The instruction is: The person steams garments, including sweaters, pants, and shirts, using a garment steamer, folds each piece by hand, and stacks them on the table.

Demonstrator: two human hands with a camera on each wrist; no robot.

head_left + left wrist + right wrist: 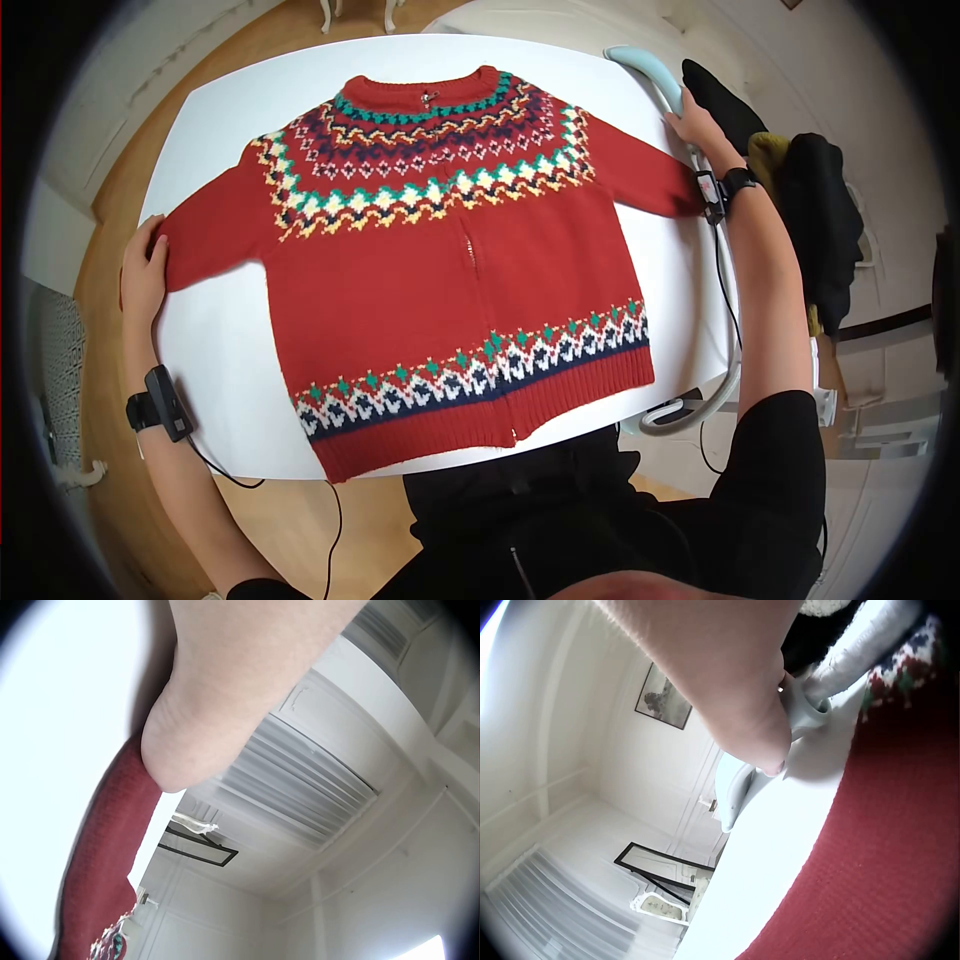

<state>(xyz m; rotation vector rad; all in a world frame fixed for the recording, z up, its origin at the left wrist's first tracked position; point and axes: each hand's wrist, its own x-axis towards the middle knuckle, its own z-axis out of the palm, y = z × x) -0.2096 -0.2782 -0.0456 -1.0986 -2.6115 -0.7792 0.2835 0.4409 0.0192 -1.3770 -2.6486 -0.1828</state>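
My left grip (145, 275) rests at the cuff of one sleeve of the red patterned cardigan (400, 290); I cannot tell whether its fingers close on the knit. My right grip (700, 128) is wrapped round a pale blue nozzle (643, 68) with a grey hose (685, 425), near the other sleeve. The cardigan lies spread flat, sleeves out, on the white worktop (225, 360). Dark clothing (815, 220) sits beyond my right forearm.
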